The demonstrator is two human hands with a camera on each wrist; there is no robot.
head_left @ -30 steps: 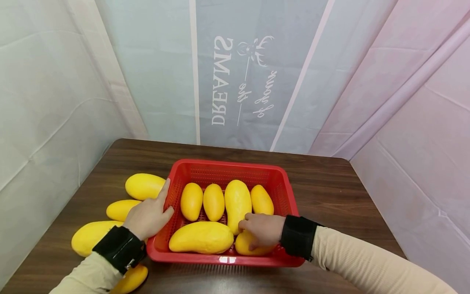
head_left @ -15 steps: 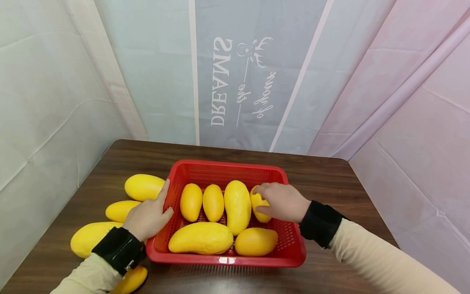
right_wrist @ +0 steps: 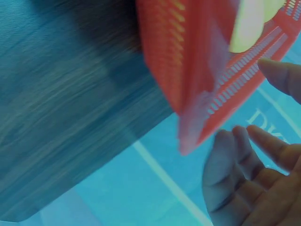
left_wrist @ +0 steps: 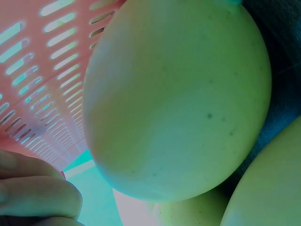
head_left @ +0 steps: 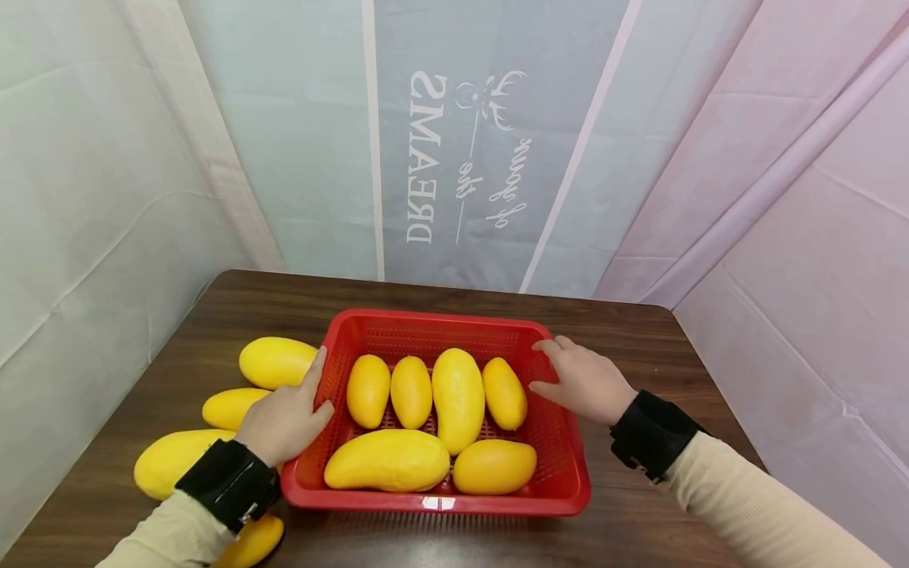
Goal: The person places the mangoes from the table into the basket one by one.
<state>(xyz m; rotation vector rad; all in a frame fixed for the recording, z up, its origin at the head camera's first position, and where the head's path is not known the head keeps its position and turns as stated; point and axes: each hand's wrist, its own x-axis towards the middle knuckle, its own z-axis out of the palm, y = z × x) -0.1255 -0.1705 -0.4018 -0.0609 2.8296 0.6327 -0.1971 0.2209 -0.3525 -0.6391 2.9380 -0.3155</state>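
The red basket [head_left: 369,499] sits on the brown counter [head_left: 639,355] with six yellow fruits [head_left: 459,402] inside: four side by side toward its far wall, two lying crosswise along its near wall. The left hand [head_left: 287,418] grips the basket's left rim, thumb over the edge. At the basket's right rim, the right hand [head_left: 585,383] is spread wide, holding nothing. Left of the basket lie four more fruits [head_left: 166,463]; beyond it hangs a printed cloth [head_left: 319,158].

Left hand [head_left: 284,420] with index finger [head_left: 314,371] straight, thumb [head_left: 323,414] apart; right hand [head_left: 591,384] with fingers [head_left: 553,348] loosely bent.
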